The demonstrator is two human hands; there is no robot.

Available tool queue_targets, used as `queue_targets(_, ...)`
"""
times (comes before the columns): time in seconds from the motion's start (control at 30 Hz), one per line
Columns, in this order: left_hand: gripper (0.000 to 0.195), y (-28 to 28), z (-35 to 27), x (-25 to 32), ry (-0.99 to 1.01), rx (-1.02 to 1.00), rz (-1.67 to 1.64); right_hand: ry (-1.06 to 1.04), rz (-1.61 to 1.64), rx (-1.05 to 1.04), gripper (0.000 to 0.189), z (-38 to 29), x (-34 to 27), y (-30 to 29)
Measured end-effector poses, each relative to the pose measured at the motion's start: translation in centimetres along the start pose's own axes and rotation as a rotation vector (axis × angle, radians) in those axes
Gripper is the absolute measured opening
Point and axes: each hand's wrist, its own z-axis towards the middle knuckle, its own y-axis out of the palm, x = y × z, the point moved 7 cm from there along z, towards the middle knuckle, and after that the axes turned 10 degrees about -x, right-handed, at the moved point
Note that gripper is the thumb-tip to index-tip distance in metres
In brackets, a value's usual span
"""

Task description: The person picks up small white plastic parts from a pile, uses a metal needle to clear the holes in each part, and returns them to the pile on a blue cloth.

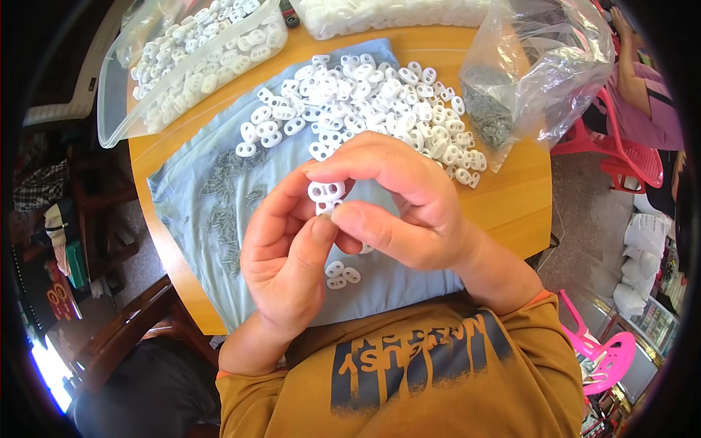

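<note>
Between the fingertips of my left hand point(287, 246) and my right hand point(405, 202) is a white plastic two-hole cord lock point(327, 191), upright, its oval head above a narrower part. Both hands grip it, thumbs at its lower end. Beyond them a heap of white cord lock parts point(356, 98) lies on a light blue cloth point(186, 164). Small metal springs point(224, 219) are scattered on the cloth, left of my left hand. Several more white cord locks point(342, 275) lie close together nearer my body, and another is partly hidden under my right hand.
A clear plastic tub point(213, 71) of white parts stands at the table's back left, another tub point(383, 16) at the back. A clear bag point(487, 109) with metal springs lies at the right of the wooden table point(509, 202). A person point(646, 104) is near a red chair point(630, 153).
</note>
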Motion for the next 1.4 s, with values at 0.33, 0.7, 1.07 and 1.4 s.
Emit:
queue_targets(0.33,0.04,-0.1,-0.2,0.3,0.017,0.016,-0.029,-0.011,0.181,-0.027,0.024,-0.1,0.3,0.3)
queue_targets(0.7,0.041,-0.2,-0.3,0.1,-0.023,0.029,-0.063,0.019,0.141,0.043,0.019,0.0,0.3,0.2)
queue_targets(1.07,0.041,0.2,-0.3,0.3,0.047,-0.041,-0.1,-0.076,0.197,-0.079,0.029,0.0,0.4,0.6)
queue_targets(1.4,0.033,0.4,-0.4,0.0,0.062,0.003,-0.056,-0.175,-0.065,-0.053,0.028,-0.1,-0.6,0.4)
